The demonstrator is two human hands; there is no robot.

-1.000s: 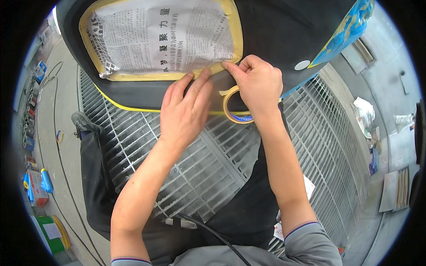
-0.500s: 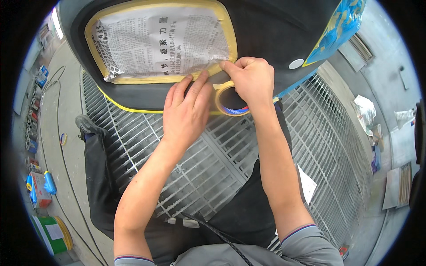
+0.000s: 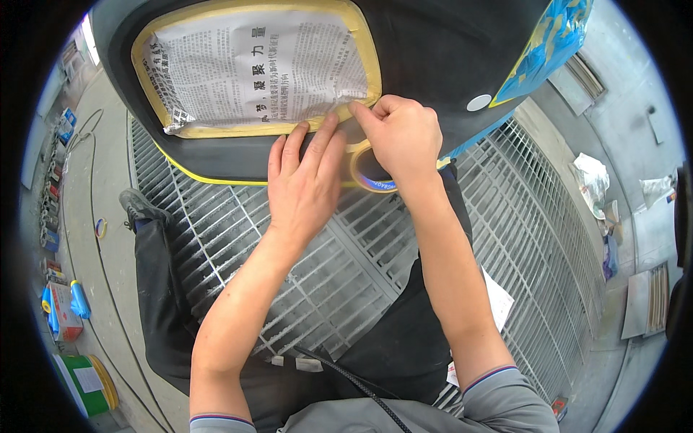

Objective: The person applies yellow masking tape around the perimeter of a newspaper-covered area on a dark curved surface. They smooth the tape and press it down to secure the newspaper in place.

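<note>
Both hands slid rightward: left hand (image 3: 307,180) flat, pressing tape onto newspaper (image 3: 253,68) edge; right hand (image 3: 401,137) pinching tape, roll (image 3: 368,173) on fingers. Next: pull more, keep it straight round the corner.

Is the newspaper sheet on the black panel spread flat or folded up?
Spread. The newspaper sheet lies open, slightly wrinkled, across the black panel, bordered by yellow masking tape.

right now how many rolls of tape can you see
2: one roll of yellow masking tape is held under the right hand at the black panel; a small tape ring lies on the floor far left. Others may be hidden.
</note>
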